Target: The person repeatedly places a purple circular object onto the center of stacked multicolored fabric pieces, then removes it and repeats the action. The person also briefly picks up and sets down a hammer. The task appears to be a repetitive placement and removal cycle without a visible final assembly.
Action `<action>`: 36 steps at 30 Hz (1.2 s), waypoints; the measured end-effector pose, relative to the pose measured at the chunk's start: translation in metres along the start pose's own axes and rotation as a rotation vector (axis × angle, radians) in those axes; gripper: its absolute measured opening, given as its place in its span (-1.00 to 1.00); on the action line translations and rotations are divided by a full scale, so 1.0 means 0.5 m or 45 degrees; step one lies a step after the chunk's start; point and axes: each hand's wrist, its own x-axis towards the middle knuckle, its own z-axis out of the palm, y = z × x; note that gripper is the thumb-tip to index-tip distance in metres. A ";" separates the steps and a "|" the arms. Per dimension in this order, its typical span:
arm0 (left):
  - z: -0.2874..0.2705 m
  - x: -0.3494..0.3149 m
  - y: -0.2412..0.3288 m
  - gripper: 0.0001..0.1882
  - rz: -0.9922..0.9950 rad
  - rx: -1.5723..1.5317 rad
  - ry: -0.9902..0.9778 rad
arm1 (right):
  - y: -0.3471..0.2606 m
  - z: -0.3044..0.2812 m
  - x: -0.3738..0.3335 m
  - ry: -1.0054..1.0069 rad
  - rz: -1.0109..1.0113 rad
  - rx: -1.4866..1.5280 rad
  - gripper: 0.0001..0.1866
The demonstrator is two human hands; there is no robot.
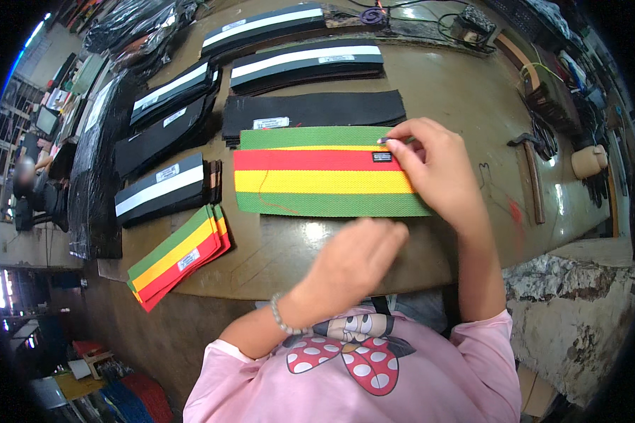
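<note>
Two woven straps striped green, yellow and red lie overlapped in front of me: a front strap and a back strap partly beneath it. A small black label sits on the front strap's red stripe near its right end. My right hand rests over that end, thumb and forefinger pinched on a small pale piece just above the label. A loose red thread lies across the front strap. My left hand, slightly blurred, hovers near the table edge with its fingers curled together. Whether it holds anything is hidden.
Stacks of black straps with white stripes stand behind and to the left. A plain black stack sits just behind the striped straps. More striped straps overhang the table's left front edge. A hammer lies at right.
</note>
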 end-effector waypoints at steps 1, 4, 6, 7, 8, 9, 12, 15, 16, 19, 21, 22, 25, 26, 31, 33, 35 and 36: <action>0.006 -0.021 0.010 -0.58 -0.038 -0.143 -0.111 | -0.002 -0.004 0.002 -0.014 0.075 0.000 -0.87; -0.008 -0.058 -0.010 -0.67 -0.177 -0.241 -0.098 | -0.026 0.017 0.002 0.040 -0.125 0.042 -0.89; -0.044 -0.069 -0.026 -0.77 -0.303 -0.324 0.012 | -0.049 0.048 0.008 0.049 -0.211 0.103 -0.90; -0.065 -0.070 -0.032 -0.79 -0.354 -0.216 0.197 | -0.061 0.067 0.012 0.036 -0.238 0.133 -0.90; -0.083 -0.069 -0.038 -0.81 -0.362 -0.131 0.419 | -0.073 0.086 0.016 0.021 -0.265 0.163 -0.90; -0.097 -0.063 -0.050 -0.82 -0.468 0.047 0.586 | -0.084 0.105 0.021 0.021 -0.295 0.181 -0.89; -0.118 -0.046 -0.100 -0.84 -0.728 0.161 0.706 | -0.107 0.154 0.040 -0.036 -0.359 0.252 -0.89; -0.112 -0.053 -0.133 -0.86 -0.877 0.050 0.583 | -0.113 0.177 0.047 -0.116 -0.442 0.085 -0.89; -0.107 -0.057 -0.140 -0.88 -0.760 0.115 0.598 | -0.112 0.179 0.045 -0.116 -0.448 0.090 -0.90; -0.094 -0.069 -0.148 -0.91 -0.686 0.261 0.585 | -0.109 0.182 0.041 -0.120 -0.452 0.091 -0.90; -0.092 -0.071 -0.149 -0.91 -0.662 0.296 0.577 | -0.108 0.183 0.039 -0.108 -0.488 0.052 -0.91; -0.092 -0.071 -0.149 -0.91 -0.669 0.283 0.579 | -0.109 0.183 0.038 -0.096 -0.501 0.033 -0.91; -0.094 -0.065 -0.153 -0.90 -0.684 0.269 0.585 | -0.111 0.188 0.037 -0.146 -0.511 -0.075 -0.91; -0.095 -0.063 -0.154 -0.90 -0.709 0.251 0.597 | -0.111 0.189 0.038 -0.131 -0.527 -0.100 -0.91; -0.118 -0.046 -0.155 -0.87 -0.779 -0.009 0.668 | -0.099 0.187 0.056 -0.025 -0.305 0.171 -0.91; -0.132 -0.031 -0.160 -0.83 -0.675 0.081 0.544 | -0.094 0.190 0.064 0.033 -0.246 0.214 -0.91; -0.148 -0.023 -0.159 -0.81 -0.615 0.121 0.381 | -0.093 0.195 0.067 0.063 -0.224 0.192 -0.91; -0.150 -0.011 -0.167 -0.77 -0.646 0.090 0.341 | -0.092 0.196 0.068 0.065 -0.211 0.193 -0.91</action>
